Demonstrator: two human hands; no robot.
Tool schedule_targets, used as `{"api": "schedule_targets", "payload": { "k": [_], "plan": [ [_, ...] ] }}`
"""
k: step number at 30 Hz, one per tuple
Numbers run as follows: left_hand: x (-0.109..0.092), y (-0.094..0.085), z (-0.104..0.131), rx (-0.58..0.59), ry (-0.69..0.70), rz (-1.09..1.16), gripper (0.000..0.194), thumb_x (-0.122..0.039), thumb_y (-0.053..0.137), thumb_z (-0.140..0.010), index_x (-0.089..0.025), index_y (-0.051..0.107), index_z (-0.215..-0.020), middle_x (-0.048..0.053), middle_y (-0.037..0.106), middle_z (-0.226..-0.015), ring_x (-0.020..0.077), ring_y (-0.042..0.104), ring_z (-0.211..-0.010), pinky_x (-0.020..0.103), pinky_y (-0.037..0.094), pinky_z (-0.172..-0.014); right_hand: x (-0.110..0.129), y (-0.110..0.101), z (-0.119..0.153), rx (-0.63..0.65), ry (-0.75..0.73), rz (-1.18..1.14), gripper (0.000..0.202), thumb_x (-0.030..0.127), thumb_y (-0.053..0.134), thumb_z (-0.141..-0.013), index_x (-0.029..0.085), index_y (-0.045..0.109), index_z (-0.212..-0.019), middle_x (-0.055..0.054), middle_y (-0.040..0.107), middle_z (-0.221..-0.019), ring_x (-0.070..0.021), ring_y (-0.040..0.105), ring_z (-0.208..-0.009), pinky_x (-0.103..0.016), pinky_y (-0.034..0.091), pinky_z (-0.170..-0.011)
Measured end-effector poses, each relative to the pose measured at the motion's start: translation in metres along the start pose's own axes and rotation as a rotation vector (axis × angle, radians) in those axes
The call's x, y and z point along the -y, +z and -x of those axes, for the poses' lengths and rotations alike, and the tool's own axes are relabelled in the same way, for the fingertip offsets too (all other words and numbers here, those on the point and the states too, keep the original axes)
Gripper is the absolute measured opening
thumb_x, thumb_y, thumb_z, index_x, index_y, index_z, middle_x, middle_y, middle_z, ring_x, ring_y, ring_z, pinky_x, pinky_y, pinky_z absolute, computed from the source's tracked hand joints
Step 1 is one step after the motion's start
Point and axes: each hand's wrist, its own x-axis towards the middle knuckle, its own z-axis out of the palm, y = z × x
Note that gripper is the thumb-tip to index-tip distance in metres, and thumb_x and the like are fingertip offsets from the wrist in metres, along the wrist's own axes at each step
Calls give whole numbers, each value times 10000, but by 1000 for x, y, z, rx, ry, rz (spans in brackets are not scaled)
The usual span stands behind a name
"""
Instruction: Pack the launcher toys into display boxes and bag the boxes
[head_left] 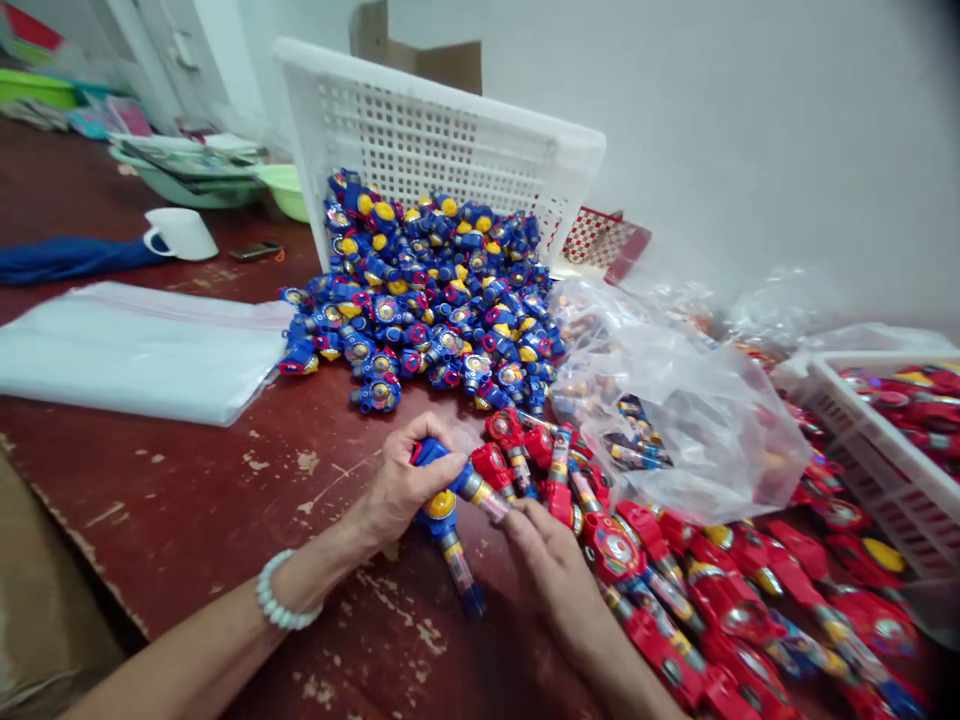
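My left hand grips the blue body of a toy above the table's front half. At the toy's lower right end, the fingertips of my right hand pinch a clear printed tube that lines up with the body. Just below my left hand, another blue toy with a yellow dome lies on the table, its tube pointing toward me. Beyond my hands is a big heap of blue toys. Red toys with tubes are piled beside my right hand.
A tipped white basket stands behind the blue heap. Plastic bags and another white basket are at the right. On the left lie folded plastic sheets, a white mug, a phone and a blue cloth.
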Motion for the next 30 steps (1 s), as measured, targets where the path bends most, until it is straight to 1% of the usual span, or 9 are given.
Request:
{"api": "schedule_targets", "payload": {
  "k": [3, 7, 11, 14, 18, 19, 22, 26, 30],
  "plan": [
    [4, -6, 0, 29, 41, -14, 189, -296, 706, -697, -178, 560, -720, 7, 547, -742, 144, 517, -705, 247, 428, -660, 4, 0, -4, 249, 199, -184, 507, 678, 373, -876, 198, 536, -871, 66, 319, -584, -94, 227, -462, -212, 277, -434],
    [7, -9, 0, -1, 1, 60, 171, -278, 695, -729, -197, 545, -750, -6, 523, -771, 130, 498, -702, 230, 418, -640, 11, 4, -7, -45, -212, 145, 312, 494, 502, -898, 206, 578, -991, -18, 553, -853, -146, 484, -748, -256, 381, -687],
    [8, -9, 0, 131, 51, -7, 137, -283, 680, -752, -209, 566, -740, 3, 536, -786, 149, 517, -747, 241, 434, -684, 7, 3, -13, 37, -79, 56, 433, 514, 366, -950, 191, 481, -685, 34, 391, -602, -115, 366, -552, -239, 297, -532],
    [8, -16, -14, 222, 9, -160, 203, -372, 682, -745, -221, 601, -855, 33, 598, -906, 205, 563, -841, 269, 459, -718, 11, -8, -19, -49, -119, 267, 392, 467, 351, -972, 192, 545, -772, 16, 487, -664, -130, 447, -607, -240, 350, -572],
    [18, -54, -56, -30, 100, -646, 338, -409, 613, -768, -225, 571, -1049, 47, 583, -1104, 304, 538, -1037, 375, 433, -878, 18, -45, -31, -281, -320, 787, 286, 301, 444, -960, 210, 521, -1220, -61, 614, -1147, -170, 567, -1016, -268, 436, -863],
    [23, -66, -67, -94, 171, -819, 318, -368, 601, -756, -217, 580, -1035, 55, 577, -1091, 333, 511, -1076, 419, 390, -934, 17, -60, -36, -336, -299, 888, 283, 276, 420, -967, 193, 530, -1214, -73, 616, -1159, -165, 567, -1041, -261, 432, -892],
    [37, -98, -93, 4, 191, -1138, 385, -227, 624, -627, -218, 614, -1012, 98, 586, -1037, 392, 496, -1077, 455, 353, -924, 4, -112, -55, -484, -114, 1067, 295, 187, 340, -961, 127, 608, -1071, -131, 649, -1046, -204, 591, -988, -299, 442, -880],
    [37, -104, -105, 86, 56, -973, 404, -144, 641, -511, -228, 634, -906, 78, 563, -912, 314, 558, -841, 341, 363, -677, -25, -160, -78, -519, 122, 1204, 253, 67, 426, -845, 81, 658, -945, -214, 658, -1002, -300, 594, -972, -392, 455, -822],
    [18, -93, -104, 9, 5, -787, 397, -165, 693, -504, -218, 594, -885, 25, 503, -835, 243, 543, -787, 302, 373, -649, -35, -166, -86, -495, 193, 1281, 218, 62, 466, -832, 89, 673, -897, -233, 643, -1075, -347, 571, -1040, -415, 459, -803]
  ]
}}
